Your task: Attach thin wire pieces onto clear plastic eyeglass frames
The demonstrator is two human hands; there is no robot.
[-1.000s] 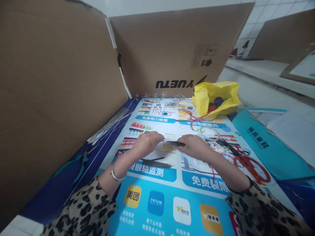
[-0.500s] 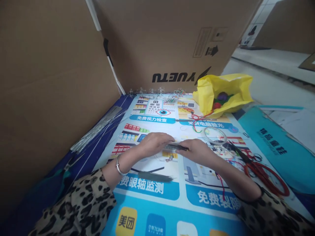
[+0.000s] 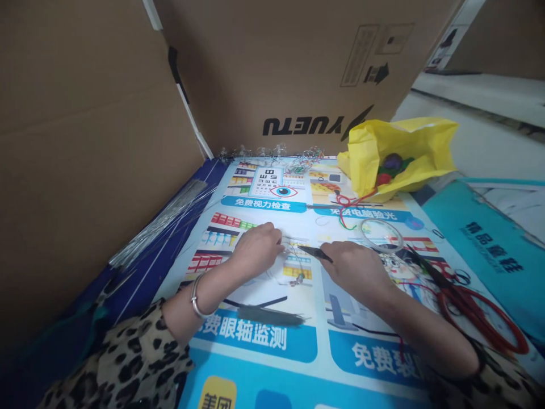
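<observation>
My left hand is closed, its fingertips pinching a thin wire that bends over the printed sheet. In my right hand is a dark pointed tool, like pliers; its tip reaches left to the wire. The rest of the tool is hidden in the palm. A small cluster of clear beads hangs or lies on the wire below the tip. Nearer me, a bundle of short thin grey wires lies on the sheet.
Red-handled scissors and a clear tape roll lie at right. A yellow bag with coloured balls stands behind. Long silvery wires lie at left beside a cardboard wall. Beaded wire pieces line the back.
My hands have drawn apart, the left one moving left and the right one slightly right. The tool's pointed end and the wire between them now show. The view has shifted slightly.
</observation>
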